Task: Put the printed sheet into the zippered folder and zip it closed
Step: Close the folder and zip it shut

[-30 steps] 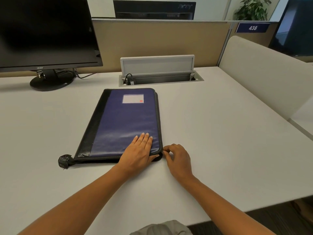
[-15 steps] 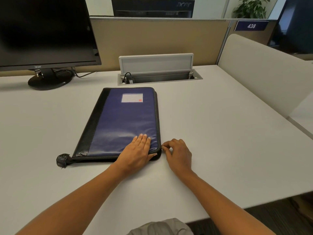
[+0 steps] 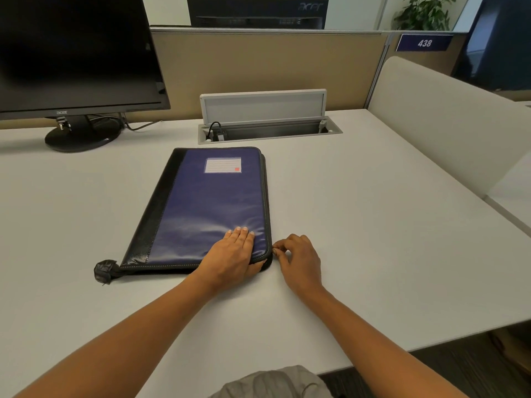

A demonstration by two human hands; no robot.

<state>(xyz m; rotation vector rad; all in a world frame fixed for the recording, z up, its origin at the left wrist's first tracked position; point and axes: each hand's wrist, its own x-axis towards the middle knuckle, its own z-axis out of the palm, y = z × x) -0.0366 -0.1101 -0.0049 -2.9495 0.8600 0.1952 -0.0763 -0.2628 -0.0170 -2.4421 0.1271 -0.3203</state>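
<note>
Head view: folder (image 3: 212,202) lies flat on the desk (image 3: 373,225), cover shut, long axis running away from the person toward the cable box (image 3: 267,130), slightly skewed left at the near end. Sheet not visible; judging by the shut cover it's already inside, can't confirm.

Left hand (image 3: 232,257) is flat, palm down, fingers spread on the folder's near right corner, thumb wrapped over the near edge. No grasp, just pinning it to the desk.

Right hand (image 3: 298,259) sits just right of that same corner, thumb and forefinger pinched together at the folder's right edge. Looks like it's pinching the zip pull; the pull itself is too small to make out, so that's a judgement.

Key relation: the pinch is at the near end of the right edge, and nearly the whole of that edge stretches away from it toward the cable box. So the pull direction is along the long axis, away from the body, then presumably round the far corner. Right hand is the one on that edge; left stays as anchor. Dark tab (image 3: 105,271) sticks out at the folder's near left corner.

Risk: folder sliding forward under the pull if the left palm eases off.
</note>
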